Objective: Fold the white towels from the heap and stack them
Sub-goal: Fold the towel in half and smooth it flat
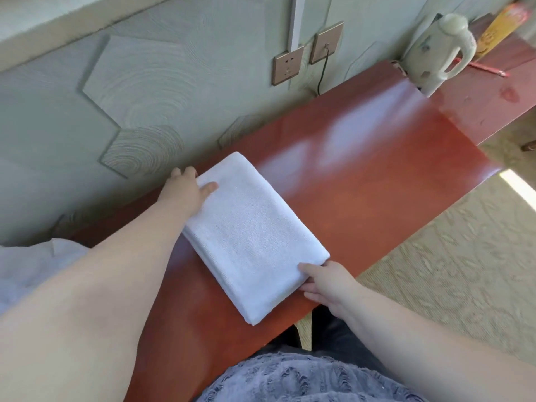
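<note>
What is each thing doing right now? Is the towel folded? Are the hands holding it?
towel: folded, lying flat on the table.
left hand: pinches the towel's far end.
right hand: pinches its near end.
kettle: upright.
left socket: nothing plugged in.
right socket: cable plugged in.

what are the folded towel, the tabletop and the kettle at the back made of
Folded towel: probably cotton terry; matte white, fine nap, soft rounded edges. Tabletop: reddish-brown wood or veneer under glossy lacquer; it reflects light patches. Kettle: seemingly smooth pale plastic, too blurred to be sure.
</note>
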`<state>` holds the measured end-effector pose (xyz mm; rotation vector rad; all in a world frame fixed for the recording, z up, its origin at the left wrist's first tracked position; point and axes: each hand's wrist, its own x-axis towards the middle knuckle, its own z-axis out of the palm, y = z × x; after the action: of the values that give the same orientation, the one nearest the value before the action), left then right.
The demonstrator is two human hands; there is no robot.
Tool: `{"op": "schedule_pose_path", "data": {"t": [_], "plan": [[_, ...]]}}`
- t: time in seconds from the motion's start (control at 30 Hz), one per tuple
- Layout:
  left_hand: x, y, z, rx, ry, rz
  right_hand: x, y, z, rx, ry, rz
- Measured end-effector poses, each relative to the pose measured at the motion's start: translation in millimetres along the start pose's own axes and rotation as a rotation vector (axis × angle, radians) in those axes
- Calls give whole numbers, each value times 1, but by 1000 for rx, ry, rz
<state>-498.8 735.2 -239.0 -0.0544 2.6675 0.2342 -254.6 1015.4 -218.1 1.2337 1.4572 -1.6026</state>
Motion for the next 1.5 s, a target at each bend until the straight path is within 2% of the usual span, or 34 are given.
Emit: {"op": "schedule_pose_path", "data": {"t": [0.2, 0.3, 0.4, 0.5, 0.63, 0.8, 0.93, 1.07, 1.17, 1.23, 1.4, 1.5], "plan": [[-40, -34, 20, -209, -62, -218, 43, -68, -25, -93, 238, -286], [-60, -33, 33, -186, -65, -256, 49, -99, -32, -254, 332, -312], [-75, -25, 45, -261, 3, -302, 58, -103, -31, -386, 251, -263], [-82, -5, 47, -452, 37, -395, 68, -110, -35, -244, 115, -208], [-85, 23, 45, -518, 21, -421, 83, -147, -62, -210, 89, -282], [-76, 89, 51, -761, -30, -432, 104, -217, -124, -248, 78, -372], [-59, 169, 56, -790, 49, -509, 126, -279, -189, -337, 85, -441], [-26, 255, 57, -912, 36, -525, 153, -354, -251, -467, 109, -507], [4, 314, 53, -930, 38, -498, 174, -404, -290, -490, 137, -573], [22, 349, 47, -1029, 46, -501, 184, -431, -310, -511, 124, -594], [55, 391, 38, -1205, 109, -620, 211, -463, -346, -699, 28, -575], [61, 397, 35, -1298, 121, -637, 222, -466, -352, -694, 12, -633]]}}
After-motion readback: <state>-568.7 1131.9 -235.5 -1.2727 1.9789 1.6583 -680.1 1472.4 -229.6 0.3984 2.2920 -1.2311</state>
